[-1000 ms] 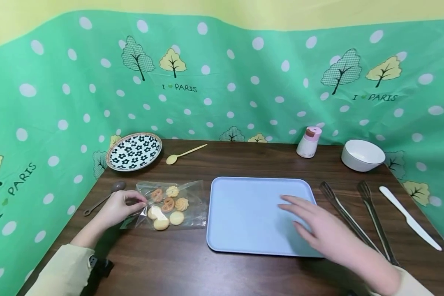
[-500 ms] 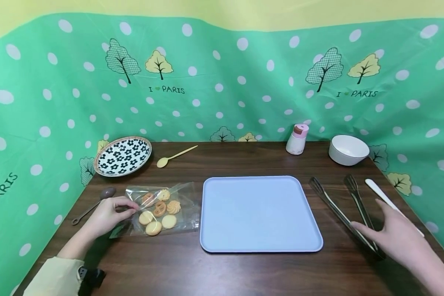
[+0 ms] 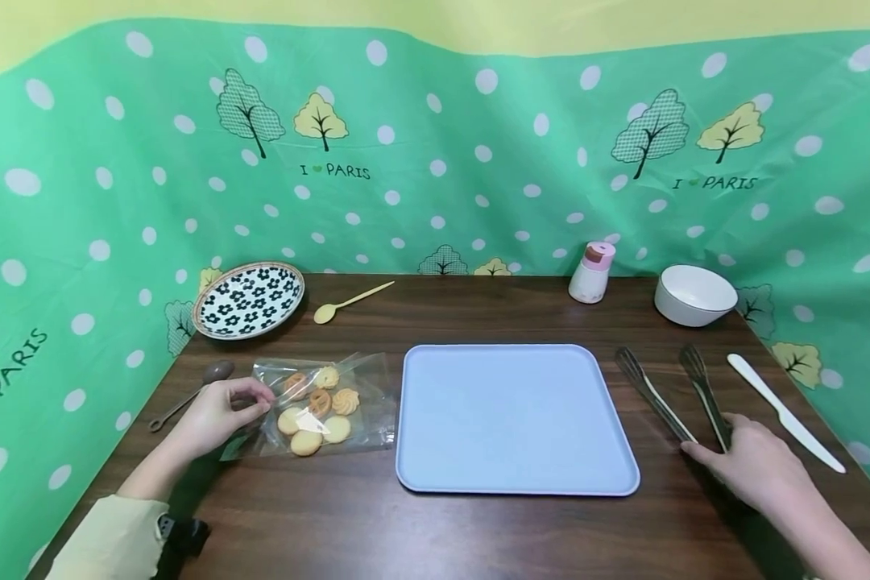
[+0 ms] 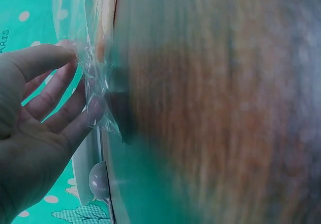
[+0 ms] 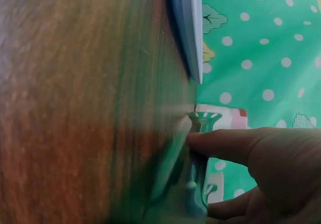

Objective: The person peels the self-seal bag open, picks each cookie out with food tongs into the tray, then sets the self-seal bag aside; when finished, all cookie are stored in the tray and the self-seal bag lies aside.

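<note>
At the left, a clear plastic bag (image 3: 375,431) lies flat with several cookies (image 3: 306,443) inside. My left hand (image 3: 221,415) pinches the bag's left edge between thumb and fingertips; the left wrist view shows the film (image 4: 95,83) bunched there. On the right, a pair of metal tongs (image 3: 660,400) lies spread on the table, its tips pointing away from me. My right hand (image 3: 757,463) is around both arms of the tongs, thumb on the left arm and fingers by the right one. The fingers' far sides are partly hidden.
Between the hands lies a blue tray (image 3: 515,419). A white knife (image 3: 786,412) is right of the tongs. Behind stand a flowered plate (image 3: 249,301), a yellow spoon (image 3: 351,303), a pink-capped bottle (image 3: 591,274) and a white bowl (image 3: 696,296). A dark spoon (image 3: 216,372) lies behind my left hand.
My right hand has moved from above the tray rightward and down onto the tongs, and now grips them. My left hand has kept its pinch on the bag. The head view has shifted slightly.
</note>
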Demonstrator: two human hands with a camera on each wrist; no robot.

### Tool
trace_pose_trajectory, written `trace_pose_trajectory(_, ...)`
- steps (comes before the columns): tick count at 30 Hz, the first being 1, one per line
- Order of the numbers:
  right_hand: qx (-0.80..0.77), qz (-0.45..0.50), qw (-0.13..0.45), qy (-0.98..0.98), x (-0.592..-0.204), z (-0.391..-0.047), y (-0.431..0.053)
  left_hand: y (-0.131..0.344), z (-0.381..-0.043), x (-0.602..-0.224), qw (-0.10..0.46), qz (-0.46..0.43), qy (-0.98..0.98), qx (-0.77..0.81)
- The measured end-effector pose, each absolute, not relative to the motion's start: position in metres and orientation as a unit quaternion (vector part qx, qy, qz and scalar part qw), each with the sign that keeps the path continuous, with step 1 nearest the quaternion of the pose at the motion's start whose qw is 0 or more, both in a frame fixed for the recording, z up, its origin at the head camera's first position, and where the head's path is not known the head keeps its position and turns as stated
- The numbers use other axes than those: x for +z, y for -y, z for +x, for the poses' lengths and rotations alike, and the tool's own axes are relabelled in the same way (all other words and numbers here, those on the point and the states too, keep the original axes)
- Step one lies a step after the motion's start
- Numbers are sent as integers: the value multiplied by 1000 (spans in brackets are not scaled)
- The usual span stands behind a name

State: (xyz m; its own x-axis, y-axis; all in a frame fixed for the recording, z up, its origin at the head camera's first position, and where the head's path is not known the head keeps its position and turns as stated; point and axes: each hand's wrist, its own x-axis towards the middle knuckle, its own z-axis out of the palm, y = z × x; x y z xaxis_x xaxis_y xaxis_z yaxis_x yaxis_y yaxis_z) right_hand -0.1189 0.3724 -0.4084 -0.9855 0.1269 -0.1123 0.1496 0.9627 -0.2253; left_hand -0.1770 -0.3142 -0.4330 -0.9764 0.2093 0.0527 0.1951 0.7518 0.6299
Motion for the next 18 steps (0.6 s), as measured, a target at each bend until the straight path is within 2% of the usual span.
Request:
trace_pose_trajectory(3,-137,61,31,-988,-407,-119,-373,314,-178,-432,7,111,-937,332)
trace_pose_trajectory(11,-195,-12,-76,-978,-400,-123,-357,314,-178,-431,12,117,-935,336)
trace_pose_trajectory(18,-214,-178,-116,-954,-388,-134,-307,316,-175,-432,8,119,-932,343)
